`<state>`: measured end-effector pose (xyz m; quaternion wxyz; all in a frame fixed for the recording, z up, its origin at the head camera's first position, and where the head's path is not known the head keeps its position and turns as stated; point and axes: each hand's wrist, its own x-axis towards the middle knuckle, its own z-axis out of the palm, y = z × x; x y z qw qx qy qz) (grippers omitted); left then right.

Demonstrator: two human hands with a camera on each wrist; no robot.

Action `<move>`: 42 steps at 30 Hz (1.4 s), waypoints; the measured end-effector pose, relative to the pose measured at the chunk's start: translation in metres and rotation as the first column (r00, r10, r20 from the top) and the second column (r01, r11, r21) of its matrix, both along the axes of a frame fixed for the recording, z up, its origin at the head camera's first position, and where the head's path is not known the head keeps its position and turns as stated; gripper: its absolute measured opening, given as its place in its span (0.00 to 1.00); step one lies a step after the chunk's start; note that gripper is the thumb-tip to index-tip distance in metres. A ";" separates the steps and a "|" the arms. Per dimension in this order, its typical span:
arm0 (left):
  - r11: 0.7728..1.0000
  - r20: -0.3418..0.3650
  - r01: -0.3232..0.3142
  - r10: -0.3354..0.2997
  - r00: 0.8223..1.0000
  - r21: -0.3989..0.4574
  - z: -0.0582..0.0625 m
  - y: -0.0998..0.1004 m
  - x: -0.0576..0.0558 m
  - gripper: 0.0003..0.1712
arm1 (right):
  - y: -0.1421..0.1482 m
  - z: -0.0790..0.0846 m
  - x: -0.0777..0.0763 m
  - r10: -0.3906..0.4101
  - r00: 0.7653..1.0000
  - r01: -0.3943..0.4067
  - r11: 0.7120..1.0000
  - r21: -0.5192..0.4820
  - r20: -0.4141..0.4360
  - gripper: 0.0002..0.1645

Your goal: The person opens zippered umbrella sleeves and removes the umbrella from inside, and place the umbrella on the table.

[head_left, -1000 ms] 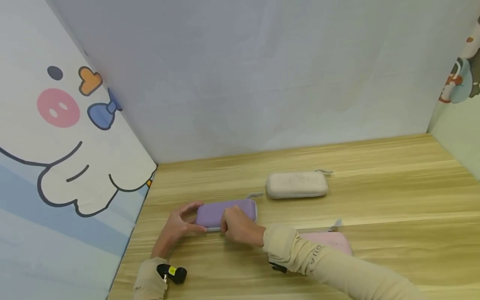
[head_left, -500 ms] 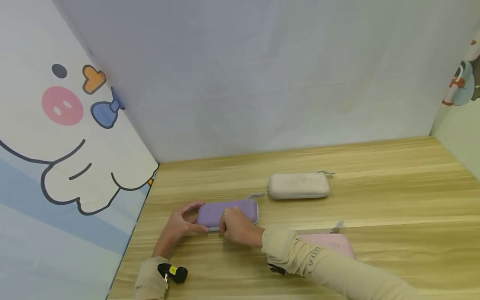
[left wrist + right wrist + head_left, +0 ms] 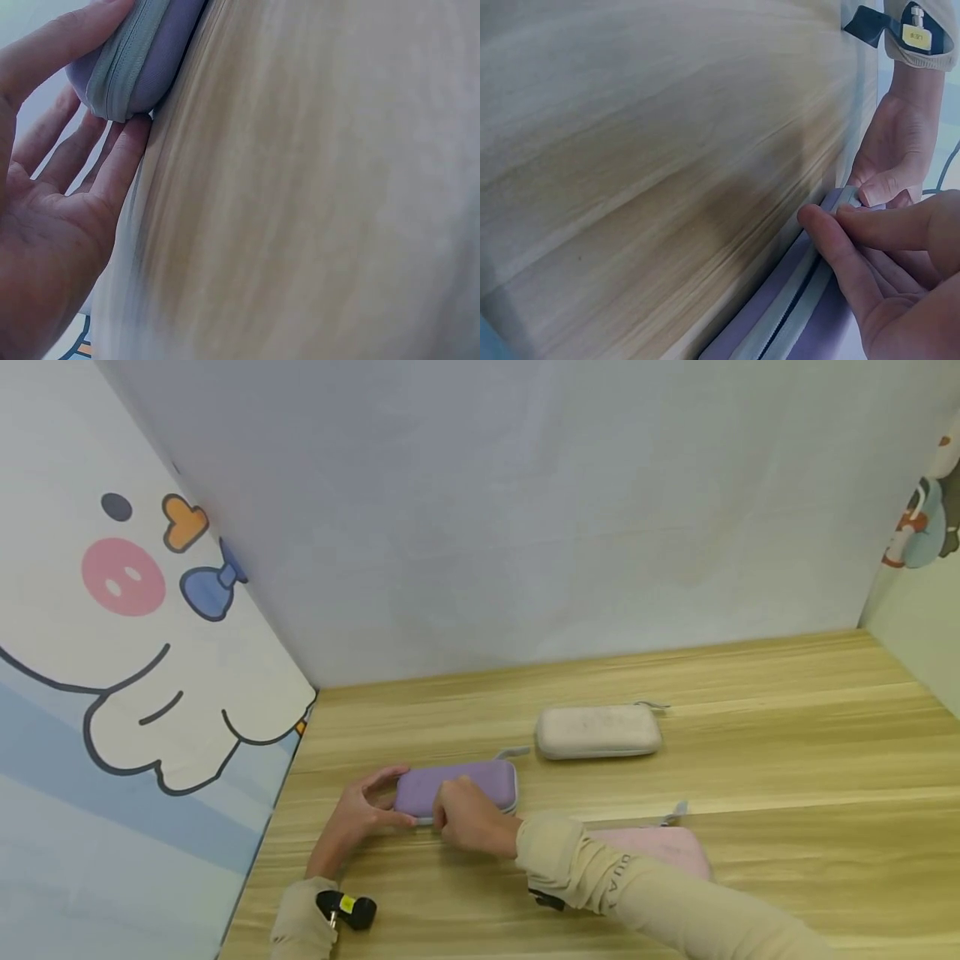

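A purple zippered case (image 3: 491, 779) lies on the table, its grey loop pointing to the back right. My left hand (image 3: 360, 810) holds its left end, the thumb on the front zipper band and the fingers round the far side. At the front edge my right hand (image 3: 471, 817) pinches the zipper with thumb and index finger; the pull itself is hidden in the grip. In the right wrist view the zipper band (image 3: 799, 296) is parted by a dark gap behind those fingers. The left wrist view shows the band (image 3: 124, 71) unparted near my left thumb.
A cream case (image 3: 598, 731) lies behind and to the right. Partly under my right sleeve in this view, a pink case (image 3: 671, 846) lies nearer. The wood-patterned table (image 3: 810, 760) meets a pale back wall (image 3: 525, 527) and a cartoon-printed left wall (image 3: 225, 702).
My right hand has slid slightly left along the front edge of the purple case. My left hand keeps its hold, and the other cases stay put.
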<state>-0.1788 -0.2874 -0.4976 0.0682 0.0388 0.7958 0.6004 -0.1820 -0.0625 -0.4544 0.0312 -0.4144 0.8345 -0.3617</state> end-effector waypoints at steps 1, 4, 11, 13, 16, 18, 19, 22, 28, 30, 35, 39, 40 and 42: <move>1.000 0.000 0.006 -0.006 1.000 0.000 0.000 0.000 0.000 0.45 | 0.000 0.000 0.000 -0.001 1.000 0.001 1.000 -0.002 0.004 0.16; 1.000 -0.001 0.016 -0.016 1.000 0.003 0.001 0.000 0.001 0.45 | -0.001 0.000 0.001 -0.006 1.000 0.006 1.000 0.003 0.016 0.16; 1.000 -0.004 0.009 -0.009 1.000 0.012 0.002 0.000 0.004 0.45 | -0.005 -0.002 0.001 -0.010 1.000 0.011 1.000 0.029 -0.018 0.14; 1.000 0.004 0.003 -0.003 1.000 0.019 0.002 0.000 0.004 0.45 | -0.006 -0.002 0.001 -0.008 1.000 0.009 1.000 0.026 -0.015 0.14; 1.000 0.022 -0.006 0.006 1.000 0.027 0.001 0.000 0.003 0.45 | -0.008 -0.003 0.001 -0.011 1.000 0.012 1.000 0.027 -0.027 0.14; 1.000 0.032 -0.013 0.012 0.999 0.028 0.001 -0.001 0.002 0.45 | -0.009 -0.003 0.001 -0.008 1.000 0.009 1.000 0.029 -0.028 0.14; 1.000 0.035 -0.014 0.013 0.999 0.024 0.000 -0.001 0.002 0.45 | -0.010 -0.004 0.001 -0.007 0.999 0.008 0.999 0.031 -0.033 0.13; 0.999 0.039 -0.016 0.014 0.999 0.041 0.000 -0.001 0.001 0.45 | -0.011 -0.004 0.001 -0.008 1.000 0.009 0.999 0.035 -0.028 0.13; 0.997 0.038 -0.007 0.004 0.999 0.076 0.002 0.003 0.001 0.46 | -0.013 -0.006 0.001 -0.023 0.999 0.024 0.999 0.046 -0.034 0.13; 0.998 0.031 -0.004 0.002 1.000 0.057 0.003 0.003 0.000 0.46 | -0.015 -0.006 0.000 -0.026 0.999 0.028 0.998 0.054 -0.037 0.12; 1.000 0.025 -0.006 0.006 1.000 0.009 0.006 0.002 -0.003 0.46 | -0.017 -0.006 -0.001 -0.033 0.998 0.036 0.997 0.063 -0.056 0.11; 1.000 0.012 -0.001 0.001 1.000 -0.007 0.006 0.003 -0.002 0.46 | -0.017 -0.006 0.001 -0.046 0.999 0.047 0.998 0.051 -0.029 0.11; 1.000 0.009 0.001 -0.001 1.000 -0.008 0.006 0.003 -0.002 0.46 | -0.017 -0.006 0.001 -0.049 0.998 0.050 0.998 0.048 -0.026 0.12; 1.000 0.009 0.006 -0.006 1.000 -0.006 0.005 0.004 0.000 0.46 | -0.017 -0.007 0.003 -0.049 0.999 0.049 0.998 0.042 -0.017 0.12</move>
